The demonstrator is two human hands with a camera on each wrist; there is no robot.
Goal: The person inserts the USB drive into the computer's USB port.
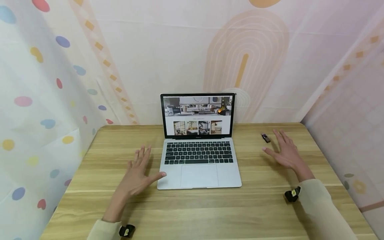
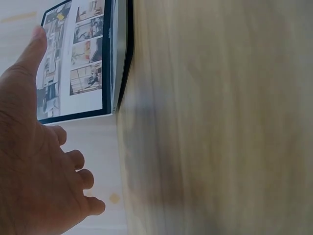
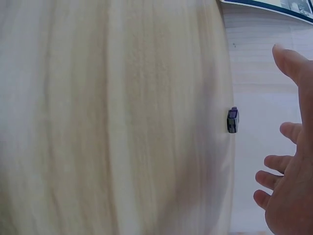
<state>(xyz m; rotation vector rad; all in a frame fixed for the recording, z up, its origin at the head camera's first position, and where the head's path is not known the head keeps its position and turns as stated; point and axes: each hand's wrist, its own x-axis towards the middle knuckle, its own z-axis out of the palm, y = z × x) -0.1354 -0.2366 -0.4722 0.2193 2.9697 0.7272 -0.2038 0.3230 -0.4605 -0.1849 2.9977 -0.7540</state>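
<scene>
A silver laptop (image 1: pixel 199 175) stands unfolded at the middle of the wooden table, its screen (image 1: pixel 198 115) showing a page of room pictures. To its left my left hand (image 1: pixel 136 176) hovers over the wood with fingers spread; the thumb overlaps the laptop's front left corner in the head view. On the right side lies a small dark USB stick (image 1: pixel 265 138), seen also in the right wrist view as a small dark stick (image 3: pixel 233 120). Close beside it, my right hand (image 1: pixel 285 151) is held with fingers apart and thumb out. Neither hand holds anything.
The wooden table (image 1: pixel 192 216) ends at a pale patterned curtain (image 1: pixel 168 53) behind the laptop. More curtain (image 1: pixel 39 110) with coloured dots hangs along the left side, and another (image 1: pixel 354 133) along the right. Small black wrist cameras (image 1: pixel 127 230) sit at both sleeves.
</scene>
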